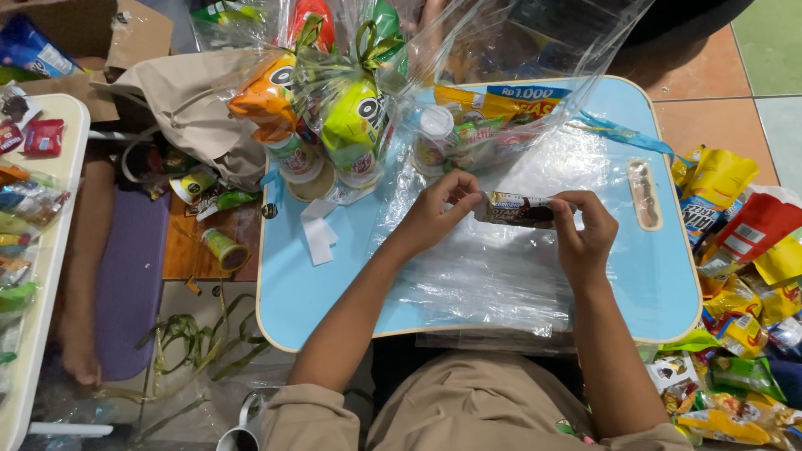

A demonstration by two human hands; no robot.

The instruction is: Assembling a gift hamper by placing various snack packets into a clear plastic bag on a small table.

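- Green ribbon strips [196,334] lie on the floor at far left, beside a purple mat [129,284].
- Wrapped snack bundles [334,108] in clear cellophane stand at the back of the pale blue table [292,292].
- Left hand [439,209] pinches one end of a small brown snack bar [518,209] between thumb and fingertips.
- Snack bar is held level between both hands, just above a clear plastic sheet [484,267] spread on the table.
- Right hand [585,230] pinches the other end, fingers curled together.
- Loose snack packets [743,276] pile up on the floor at right.
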